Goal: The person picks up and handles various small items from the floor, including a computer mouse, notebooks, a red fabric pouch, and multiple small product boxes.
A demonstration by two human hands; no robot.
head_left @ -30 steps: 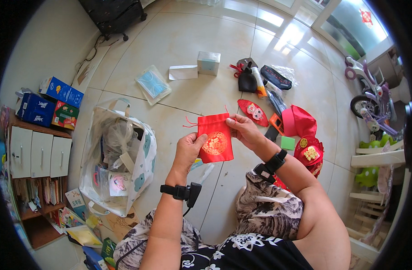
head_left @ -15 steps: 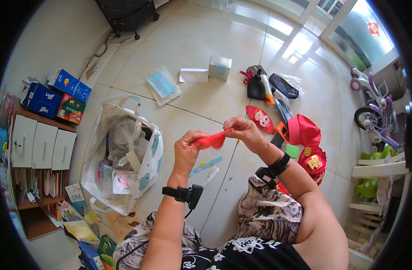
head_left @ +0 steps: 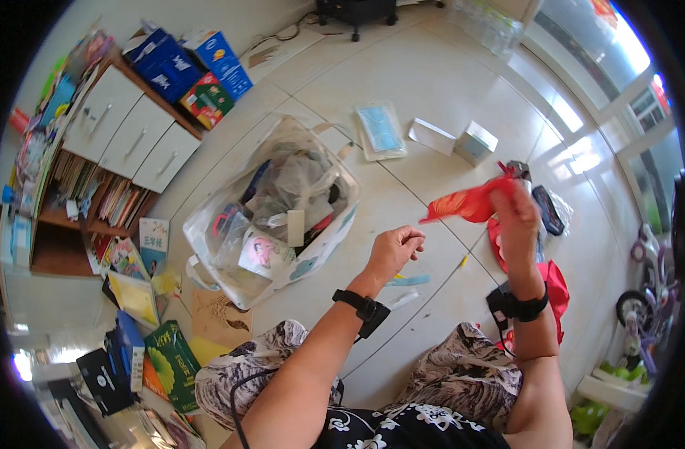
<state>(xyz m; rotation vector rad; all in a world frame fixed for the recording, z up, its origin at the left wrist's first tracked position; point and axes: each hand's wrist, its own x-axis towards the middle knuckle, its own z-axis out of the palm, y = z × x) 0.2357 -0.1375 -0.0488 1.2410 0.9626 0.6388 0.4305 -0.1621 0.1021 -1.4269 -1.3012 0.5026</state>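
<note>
My right hand is raised over the floor with its fingers closed on a thin, floppy red piece with a golden-orange pattern. The piece hangs out to the left of the fingers; whether it is cloth or paper I cannot tell. Lower and further left is my left hand, its fingers curled in and nothing visible in them. Beneath it on the tiles lie a light-blue strip and a clear strip. A white fabric storage basket, filled with plastic bags and small items, stands left of that hand.
Beyond my hands lie a pack of blue face masks, a white paper piece and a small box. A dark case and red items are at the right. Left stands a drawer cabinet; books lie nearby.
My left hand has let go of the red piece, and its fingers have curled in. My right hand has carried the piece to the right, away from the left hand. The view has turned leftward.
</note>
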